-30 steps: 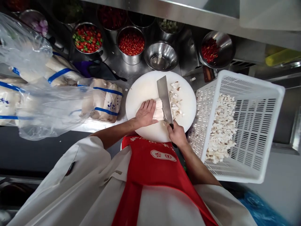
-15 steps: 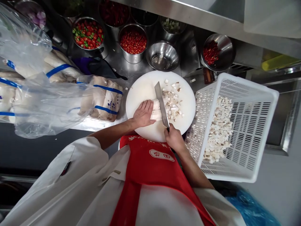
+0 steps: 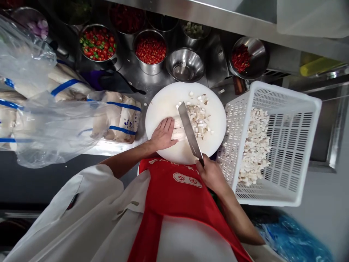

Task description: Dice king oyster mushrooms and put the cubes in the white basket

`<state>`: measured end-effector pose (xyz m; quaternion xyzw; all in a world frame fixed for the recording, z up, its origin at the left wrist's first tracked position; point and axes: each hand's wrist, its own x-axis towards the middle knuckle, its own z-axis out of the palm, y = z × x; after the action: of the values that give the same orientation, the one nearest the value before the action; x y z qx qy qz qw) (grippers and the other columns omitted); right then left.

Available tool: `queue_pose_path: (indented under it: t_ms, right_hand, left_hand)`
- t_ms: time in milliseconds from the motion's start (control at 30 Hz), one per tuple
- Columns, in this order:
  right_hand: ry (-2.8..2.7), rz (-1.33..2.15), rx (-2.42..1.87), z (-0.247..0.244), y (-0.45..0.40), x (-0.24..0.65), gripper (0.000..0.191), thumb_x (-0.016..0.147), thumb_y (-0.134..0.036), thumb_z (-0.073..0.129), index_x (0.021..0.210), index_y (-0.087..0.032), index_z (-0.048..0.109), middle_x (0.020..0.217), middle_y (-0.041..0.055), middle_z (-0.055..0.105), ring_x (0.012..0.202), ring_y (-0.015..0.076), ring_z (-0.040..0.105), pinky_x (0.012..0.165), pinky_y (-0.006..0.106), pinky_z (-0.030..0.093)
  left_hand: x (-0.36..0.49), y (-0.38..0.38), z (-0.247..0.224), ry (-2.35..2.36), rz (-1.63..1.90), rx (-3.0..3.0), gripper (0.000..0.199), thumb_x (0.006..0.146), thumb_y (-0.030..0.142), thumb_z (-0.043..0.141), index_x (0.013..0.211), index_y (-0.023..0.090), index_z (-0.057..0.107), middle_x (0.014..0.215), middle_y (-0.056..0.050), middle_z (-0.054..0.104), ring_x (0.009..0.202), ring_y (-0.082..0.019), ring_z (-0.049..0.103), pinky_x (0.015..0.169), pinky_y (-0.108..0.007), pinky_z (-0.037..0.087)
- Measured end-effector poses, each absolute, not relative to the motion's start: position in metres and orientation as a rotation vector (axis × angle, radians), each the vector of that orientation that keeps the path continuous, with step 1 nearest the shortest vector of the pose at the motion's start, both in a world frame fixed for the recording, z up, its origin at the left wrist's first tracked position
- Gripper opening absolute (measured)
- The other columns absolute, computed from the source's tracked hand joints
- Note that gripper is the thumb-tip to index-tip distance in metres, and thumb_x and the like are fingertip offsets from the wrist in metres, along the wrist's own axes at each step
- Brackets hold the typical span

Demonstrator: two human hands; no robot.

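Note:
My left hand (image 3: 163, 135) lies with its fingers over the left end of pale mushroom pieces (image 3: 178, 133) on a round white cutting board (image 3: 160, 98), pressing them down. The handle of a cleaver (image 3: 191, 133) is in my right hand (image 3: 212, 173), closed near the board's lower right edge. The blade slants up and left across the board, along the right end of the held mushroom. Diced mushroom (image 3: 200, 120) is scattered to the right of the blade.
A white plastic basket (image 3: 282, 201) holding diced mushroom stands at the right. Bagged mushrooms (image 3: 120, 116) lie at the left. Behind the board are a steel bowl (image 3: 195, 67), a pot of chopped red chilli (image 3: 151, 51) and several other containers.
The cleaver and my right hand have moved down and to the right, with the blade now more slanted. My left hand has stayed on the mushroom, shifted slightly left.

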<state>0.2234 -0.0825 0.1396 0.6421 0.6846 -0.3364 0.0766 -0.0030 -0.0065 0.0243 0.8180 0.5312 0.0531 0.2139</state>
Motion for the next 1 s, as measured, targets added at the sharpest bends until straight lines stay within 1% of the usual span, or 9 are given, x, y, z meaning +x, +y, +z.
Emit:
queue_pose_path:
  t_ms: [100,267,400,500,567,667,767,900,1000]
  right_hand:
    - [1.979,-0.993,1.908,0.124,-0.066,0.211,0.037,0.096,-0.03,0.039,0.122,-0.01,0.056,0.087,0.0139,0.075,0.081,0.0273,0.071,0.069,0.031,0.045]
    - [2.039,-0.983,1.94,0.096,-0.045,0.2,0.038,0.096,-0.027,0.042,0.126,-0.009,0.055,0.094,0.0155,0.075,0.089,0.0275,0.07,0.076,0.03,0.045]
    - [2.092,-1.006,2.012,0.103,-0.055,0.206,0.039,0.096,-0.031,0.04,0.125,-0.01,0.057,0.093,0.0143,0.075,0.088,0.0281,0.07,0.074,0.03,0.046]
    - [2.117,-0.993,2.053,0.121,-0.065,0.211,0.041,0.096,-0.034,0.039,0.125,-0.01,0.057,0.092,0.0141,0.076,0.086,0.0291,0.071,0.072,0.031,0.047]
    - [2.124,-0.981,2.055,0.133,-0.07,0.215,0.042,0.096,-0.035,0.039,0.124,-0.01,0.058,0.091,0.0142,0.076,0.086,0.0297,0.071,0.071,0.032,0.047]
    - [2.137,-0.99,2.038,0.145,-0.075,0.218,0.042,0.096,-0.036,0.039,0.123,-0.01,0.058,0.091,0.0147,0.076,0.086,0.0296,0.072,0.071,0.032,0.048]
    - [2.135,-1.037,1.994,0.15,-0.081,0.22,0.042,0.097,-0.035,0.038,0.123,-0.01,0.059,0.094,0.0149,0.076,0.088,0.029,0.072,0.073,0.033,0.049]
    - [2.081,-1.085,1.915,0.157,-0.093,0.223,0.045,0.097,-0.035,0.037,0.128,-0.009,0.056,0.089,0.0138,0.076,0.083,0.0294,0.072,0.07,0.033,0.048]
    - [2.037,-1.116,1.887,0.16,-0.097,0.223,0.043,0.098,-0.034,0.035,0.129,-0.012,0.055,0.089,0.0124,0.075,0.081,0.0283,0.072,0.068,0.032,0.047]
  left_hand:
    - [-0.002,-0.006,0.023,1.477,0.17,2.278,0.096,0.082,0.055,0.059,0.15,-0.001,0.022,0.156,-0.025,0.027,0.147,-0.036,0.024,0.122,-0.046,0.02]
    - [-0.003,-0.004,0.023,1.475,0.2,2.286,0.095,0.082,0.057,0.059,0.149,-0.001,0.023,0.155,-0.026,0.028,0.144,-0.039,0.027,0.12,-0.048,0.024]
    - [-0.006,-0.004,0.023,1.449,0.24,2.294,0.1,0.079,0.06,0.063,0.149,0.001,0.023,0.156,-0.026,0.026,0.145,-0.039,0.027,0.12,-0.05,0.024]
    - [-0.013,-0.004,0.021,1.412,0.351,2.28,0.099,0.077,0.059,0.067,0.148,0.005,0.026,0.156,-0.024,0.025,0.145,-0.038,0.027,0.118,-0.049,0.028]
    - [-0.018,-0.002,0.019,1.36,0.46,2.273,0.089,0.076,0.056,0.07,0.143,0.009,0.036,0.153,-0.022,0.031,0.143,-0.036,0.03,0.117,-0.048,0.032]
    - [-0.025,0.007,0.015,1.206,0.586,2.287,0.062,0.076,0.052,0.073,0.123,0.016,0.056,0.139,-0.017,0.045,0.135,-0.033,0.038,0.112,-0.048,0.037]
    - [-0.028,0.02,0.013,1.037,0.591,2.352,0.04,0.078,0.051,0.072,0.104,0.02,0.065,0.127,-0.011,0.052,0.127,-0.031,0.041,0.108,-0.048,0.038]
    - [-0.024,0.033,0.014,0.958,0.512,2.401,0.031,0.079,0.047,0.072,0.096,0.021,0.068,0.121,-0.009,0.055,0.122,-0.029,0.041,0.103,-0.046,0.037]
    - [-0.02,0.037,0.014,0.959,0.478,2.378,0.028,0.078,0.044,0.072,0.094,0.021,0.069,0.121,-0.008,0.056,0.121,-0.029,0.041,0.103,-0.044,0.036]
